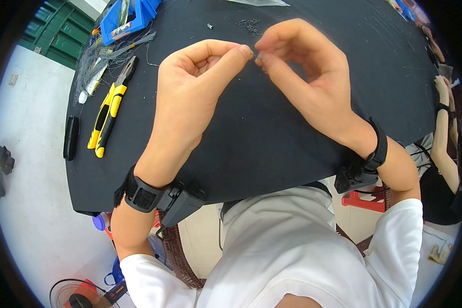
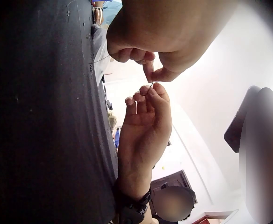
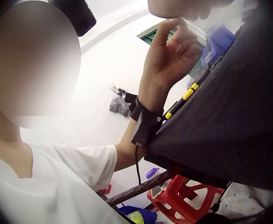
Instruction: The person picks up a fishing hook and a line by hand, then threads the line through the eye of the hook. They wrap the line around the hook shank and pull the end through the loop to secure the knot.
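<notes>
My left hand [image 1: 187, 92] and right hand [image 1: 315, 77] meet fingertip to fingertip above the black-covered table. Thumb and forefinger of each pinch a tiny, thin dark piece [image 2: 151, 86], mostly hidden by the fingertips; its kind I cannot tell. A fine strand [image 2: 102, 59] sticks out beside the left hand in the left wrist view. The right wrist view shows the left hand's palm, with the right hand blurred at the top. Just beyond the fingertips lies a small heap of thin dark wire-like bits [image 1: 249, 25].
Yellow-and-black pliers [image 1: 108, 115] lie on the left of the black tablecloth [image 1: 251, 149]. Beyond them are a tangle of fine line [image 1: 105, 61] and a blue bin [image 1: 138, 20]. A black case [image 1: 71, 137] sits at the left edge. Another person's arm [image 1: 440, 128] is at the right.
</notes>
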Demonstrator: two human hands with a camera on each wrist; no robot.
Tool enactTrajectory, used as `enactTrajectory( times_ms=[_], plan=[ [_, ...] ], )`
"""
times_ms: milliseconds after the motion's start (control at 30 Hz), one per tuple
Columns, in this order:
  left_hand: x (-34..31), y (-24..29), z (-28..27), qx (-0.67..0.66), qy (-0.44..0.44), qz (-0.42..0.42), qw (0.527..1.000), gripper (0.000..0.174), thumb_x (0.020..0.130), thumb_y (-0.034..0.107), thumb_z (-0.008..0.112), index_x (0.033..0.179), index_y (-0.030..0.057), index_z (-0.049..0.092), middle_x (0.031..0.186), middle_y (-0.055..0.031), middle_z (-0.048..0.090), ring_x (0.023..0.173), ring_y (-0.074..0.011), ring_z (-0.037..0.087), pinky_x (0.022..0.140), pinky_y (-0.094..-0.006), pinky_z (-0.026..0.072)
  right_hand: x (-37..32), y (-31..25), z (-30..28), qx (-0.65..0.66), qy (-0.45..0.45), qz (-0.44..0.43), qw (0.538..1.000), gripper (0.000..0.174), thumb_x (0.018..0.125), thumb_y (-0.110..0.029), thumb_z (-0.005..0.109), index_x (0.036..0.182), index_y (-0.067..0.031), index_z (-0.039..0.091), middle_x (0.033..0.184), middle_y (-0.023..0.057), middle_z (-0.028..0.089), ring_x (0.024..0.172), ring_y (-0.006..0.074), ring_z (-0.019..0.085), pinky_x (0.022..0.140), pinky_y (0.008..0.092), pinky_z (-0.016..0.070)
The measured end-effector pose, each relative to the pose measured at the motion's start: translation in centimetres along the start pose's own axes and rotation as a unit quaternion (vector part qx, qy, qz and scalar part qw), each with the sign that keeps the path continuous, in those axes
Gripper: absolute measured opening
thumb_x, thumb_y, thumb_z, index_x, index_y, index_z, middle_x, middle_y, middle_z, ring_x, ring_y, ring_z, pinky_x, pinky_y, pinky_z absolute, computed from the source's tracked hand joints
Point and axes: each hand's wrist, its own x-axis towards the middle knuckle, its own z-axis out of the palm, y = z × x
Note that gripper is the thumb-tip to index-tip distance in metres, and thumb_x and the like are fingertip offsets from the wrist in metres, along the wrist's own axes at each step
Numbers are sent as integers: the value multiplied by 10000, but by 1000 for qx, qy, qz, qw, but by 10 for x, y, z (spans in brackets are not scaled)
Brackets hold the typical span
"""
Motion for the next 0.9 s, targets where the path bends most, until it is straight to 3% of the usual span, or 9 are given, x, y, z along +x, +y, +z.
enactTrajectory(
  times_ms=[67,167,267,300,400,533,633,767,900],
  plan=[
    [1,0,-2,1,-3,-4,1000,163,797,123,636,859,-28,646,669,33,577,568,19,448,491,-128,300,1,1,-1,-3,-16,22,1000,150,821,31,521,966,12,554,908,39,567,816,99,572,738,223,459],
    [1,4,-2,-21,-9,-10,1000,162,803,116,625,867,-32,638,714,-5,606,595,-14,503,526,-135,357,0,14,8,47,37,53,997,194,772,-84,571,949,-5,580,789,27,591,668,72,532,603,195,417],
    [-2,10,2,-70,-31,-4,997,159,812,105,609,879,-38,628,771,-53,630,653,-63,563,595,-159,422,0,12,11,126,-83,167,974,234,765,-99,578,983,-13,587,759,20,589,645,79,533,579,210,424],
    [-3,12,2,-70,-41,-3,997,158,815,101,604,883,-40,624,789,-68,634,675,-80,577,623,-173,440,0,13,16,130,-105,159,973,250,761,-127,606,987,-22,592,718,27,582,629,81,533,553,220,423],
    [-7,18,6,-102,-74,-20,992,153,820,94,594,882,-44,617,800,-84,637,708,-97,592,665,-196,463,4,-3,11,59,-194,211,956,271,753,-156,637,986,-26,592,664,29,564,606,83,529,543,227,418],
    [-6,17,6,-128,-102,-26,986,155,824,93,592,883,-49,613,796,-90,635,740,-107,600,704,-210,475,3,3,10,15,-143,181,973,203,742,-163,657,875,-13,628,669,50,590,590,106,545,561,241,433],
    [-7,17,8,-137,-76,10,988,150,828,100,596,883,-37,621,797,-72,632,695,-68,559,648,-179,440,6,4,6,0,-110,160,981,153,756,-142,639,825,-6,638,681,63,609,612,111,560,586,240,447],
    [-1,13,0,-118,-31,28,992,144,827,124,606,885,-4,638,781,6,606,585,-8,394,541,-162,310,14,13,-10,-51,-54,95,993,129,775,-121,619,825,-5,648,690,44,623,634,84,562,603,223,454],
    [3,8,-5,-126,-10,4,992,159,824,143,612,882,-2,643,754,27,591,579,-9,383,542,-154,311,25,26,-30,-79,-22,103,991,174,829,-149,601,941,-21,636,871,43,641,782,86,589,674,206,447]
  ],
)
